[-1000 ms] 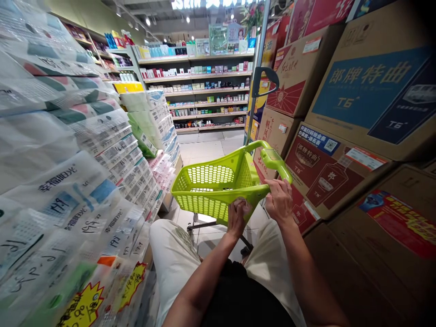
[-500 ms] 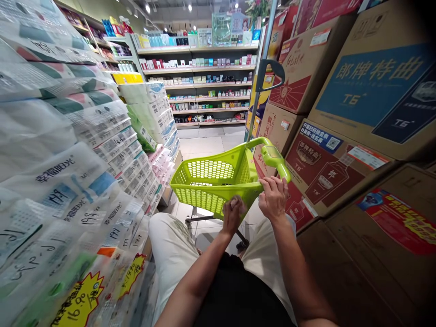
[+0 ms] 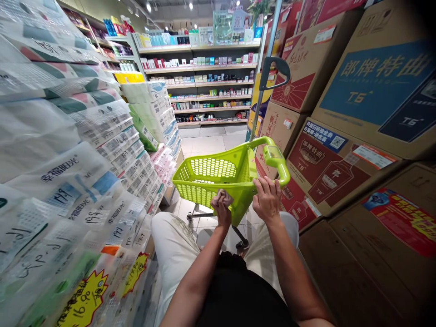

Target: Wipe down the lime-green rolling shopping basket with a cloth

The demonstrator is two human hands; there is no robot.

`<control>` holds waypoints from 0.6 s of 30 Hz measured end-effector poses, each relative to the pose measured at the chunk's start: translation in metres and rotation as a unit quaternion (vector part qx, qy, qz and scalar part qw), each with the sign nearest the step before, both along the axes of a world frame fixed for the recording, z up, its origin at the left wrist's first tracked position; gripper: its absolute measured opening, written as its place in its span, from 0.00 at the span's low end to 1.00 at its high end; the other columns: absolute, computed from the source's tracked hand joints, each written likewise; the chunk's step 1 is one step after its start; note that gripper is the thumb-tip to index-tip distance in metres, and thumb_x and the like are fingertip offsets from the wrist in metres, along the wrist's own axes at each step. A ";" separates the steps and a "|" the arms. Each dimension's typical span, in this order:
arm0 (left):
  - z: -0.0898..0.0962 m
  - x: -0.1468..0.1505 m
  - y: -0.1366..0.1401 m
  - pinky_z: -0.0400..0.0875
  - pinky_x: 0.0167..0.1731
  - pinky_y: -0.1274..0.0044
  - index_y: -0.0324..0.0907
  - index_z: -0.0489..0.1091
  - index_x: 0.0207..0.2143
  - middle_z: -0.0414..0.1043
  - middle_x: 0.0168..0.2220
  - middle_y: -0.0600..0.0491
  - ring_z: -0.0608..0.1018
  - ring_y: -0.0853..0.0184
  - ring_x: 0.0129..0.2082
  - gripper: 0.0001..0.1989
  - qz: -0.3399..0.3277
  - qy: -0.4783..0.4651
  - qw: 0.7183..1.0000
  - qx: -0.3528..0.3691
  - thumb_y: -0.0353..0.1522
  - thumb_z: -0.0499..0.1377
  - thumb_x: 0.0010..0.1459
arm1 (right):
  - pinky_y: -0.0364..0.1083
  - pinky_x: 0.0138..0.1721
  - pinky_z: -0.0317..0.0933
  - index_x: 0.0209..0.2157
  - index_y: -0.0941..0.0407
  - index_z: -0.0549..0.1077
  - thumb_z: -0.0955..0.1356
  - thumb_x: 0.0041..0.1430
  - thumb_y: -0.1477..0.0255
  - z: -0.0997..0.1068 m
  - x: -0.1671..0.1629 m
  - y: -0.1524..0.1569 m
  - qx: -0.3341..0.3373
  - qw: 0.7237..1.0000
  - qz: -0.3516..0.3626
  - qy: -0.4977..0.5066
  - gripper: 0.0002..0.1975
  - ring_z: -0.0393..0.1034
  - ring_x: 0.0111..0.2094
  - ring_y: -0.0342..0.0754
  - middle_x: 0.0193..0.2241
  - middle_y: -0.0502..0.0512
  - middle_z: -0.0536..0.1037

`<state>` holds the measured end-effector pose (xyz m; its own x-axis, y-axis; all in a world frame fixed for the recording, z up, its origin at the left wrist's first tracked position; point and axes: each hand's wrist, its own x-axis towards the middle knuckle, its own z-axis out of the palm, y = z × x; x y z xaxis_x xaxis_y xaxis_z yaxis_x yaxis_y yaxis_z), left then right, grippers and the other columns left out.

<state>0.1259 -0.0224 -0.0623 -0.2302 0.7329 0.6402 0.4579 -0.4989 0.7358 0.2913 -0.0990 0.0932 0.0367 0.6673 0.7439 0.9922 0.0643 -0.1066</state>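
Observation:
A bright green plastic shopping cart (image 3: 204, 191) with a perforated basket stands right in front of my knees. My right hand (image 3: 267, 200) has its fingers curled over the cart's rim near the handle (image 3: 283, 170). Bunched in my left hand (image 3: 223, 214) is a crumpled greyish-pink cloth (image 3: 223, 199), held against or close beside the basket's near side. Whether the cloth touches the plastic I cannot tell. From this angle the basket's bottom is only partly visible.
Wrapped tissue packs (image 3: 81, 168) are stacked along the left. Cardboard cartons (image 3: 371, 91) rise on the right. A metal pole with a dark grey handle (image 3: 264, 75) stands behind the cart. Shelves of boxed goods (image 3: 200, 68) line the far end, beyond a tiled floor (image 3: 204, 141).
My left hand with the cloth has moved left and a little upward along the basket's near side. My right hand has shifted slightly left on the rim.

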 end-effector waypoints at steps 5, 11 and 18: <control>0.010 0.004 0.007 0.70 0.57 0.58 0.41 0.74 0.48 0.67 0.49 0.41 0.71 0.55 0.54 0.20 -0.041 0.000 0.999 -0.011 0.24 0.54 0.54 | 0.63 0.72 0.41 0.60 0.57 0.70 0.64 0.55 0.76 -0.002 -0.003 0.001 0.015 1.000 -0.007 0.003 0.30 0.60 0.66 0.59 0.59 0.62 0.74; -0.015 -0.011 -0.008 0.72 0.55 0.59 0.42 0.73 0.47 0.69 0.48 0.42 0.73 0.55 0.50 0.18 -0.028 -0.037 0.998 -0.046 0.26 0.55 0.54 | 0.64 0.72 0.41 0.62 0.57 0.69 0.64 0.55 0.77 0.000 -0.025 0.005 0.047 0.999 -0.010 0.012 0.31 0.61 0.66 0.60 0.61 0.63 0.73; 0.004 -0.012 0.017 0.66 0.62 0.57 0.42 0.70 0.51 0.66 0.53 0.41 0.70 0.54 0.57 0.22 -0.007 -0.060 0.997 -0.057 0.24 0.55 0.52 | 0.61 0.74 0.38 0.62 0.58 0.70 0.64 0.55 0.77 -0.007 -0.053 0.023 -0.023 0.998 0.066 0.000 0.31 0.61 0.66 0.58 0.61 0.62 0.74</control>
